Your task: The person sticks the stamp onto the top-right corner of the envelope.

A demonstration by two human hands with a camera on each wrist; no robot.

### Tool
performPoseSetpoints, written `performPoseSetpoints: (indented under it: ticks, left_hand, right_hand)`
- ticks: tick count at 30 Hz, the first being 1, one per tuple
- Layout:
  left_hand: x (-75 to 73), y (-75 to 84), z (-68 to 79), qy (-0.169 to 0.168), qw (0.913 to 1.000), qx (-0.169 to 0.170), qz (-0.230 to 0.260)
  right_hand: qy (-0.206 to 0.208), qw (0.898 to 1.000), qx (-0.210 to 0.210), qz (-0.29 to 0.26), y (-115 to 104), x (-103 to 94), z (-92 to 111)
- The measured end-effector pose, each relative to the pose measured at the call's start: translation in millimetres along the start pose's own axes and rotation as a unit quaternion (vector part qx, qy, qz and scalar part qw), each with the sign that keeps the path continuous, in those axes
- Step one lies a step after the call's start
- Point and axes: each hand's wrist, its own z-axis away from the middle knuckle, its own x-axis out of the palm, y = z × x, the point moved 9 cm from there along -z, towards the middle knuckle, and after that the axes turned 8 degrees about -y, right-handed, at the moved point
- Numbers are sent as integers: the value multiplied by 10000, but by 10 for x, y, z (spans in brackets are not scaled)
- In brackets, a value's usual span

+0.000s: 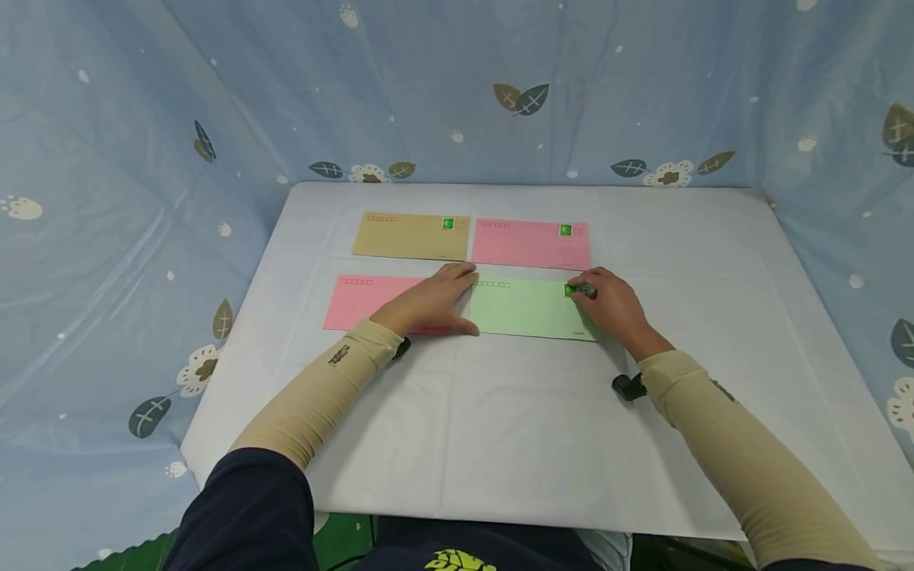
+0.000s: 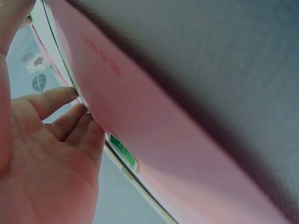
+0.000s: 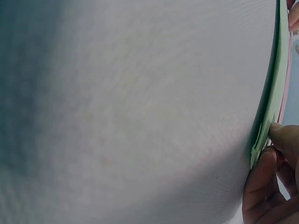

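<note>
A light green envelope [image 1: 528, 309] lies at the front right of four-cornered rows of envelopes. At its upper right corner my right hand [image 1: 610, 305] pinches a small green stamp [image 1: 570, 290] between thumb and index finger. The stamp seems to touch the paper, though the fingers partly cover it. My left hand [image 1: 435, 297] rests with fingers extended over the right end of the front pink envelope [image 1: 367, 300], its fingertips and thumb by the green envelope's left edge. The left wrist view shows a green stamp [image 2: 122, 150] on that pink envelope.
Behind lie a tan envelope [image 1: 407, 238] and another pink envelope [image 1: 524, 244], each bearing a green stamp at upper right. All lie on a table with a white cloth [image 1: 464, 428]. A blue patterned curtain [image 1: 443, 79] encloses the back and sides.
</note>
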Motion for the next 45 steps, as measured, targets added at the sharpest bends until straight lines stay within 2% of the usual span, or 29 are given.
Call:
performPoseSetpoints:
  ticks: [15,31,45]
  left_hand:
    - [-9,33,10,14,10000,18,-7]
    - [-13,27,12,43,10000,21,-21]
    - [5,11,8,78,9999,55,-44]
  right_hand:
    - [72,9998,58,-163,21,-30,30]
    - [365,9990,101,-227,0,-81,102]
    - [321,9991,8,-269,-31,-36,181]
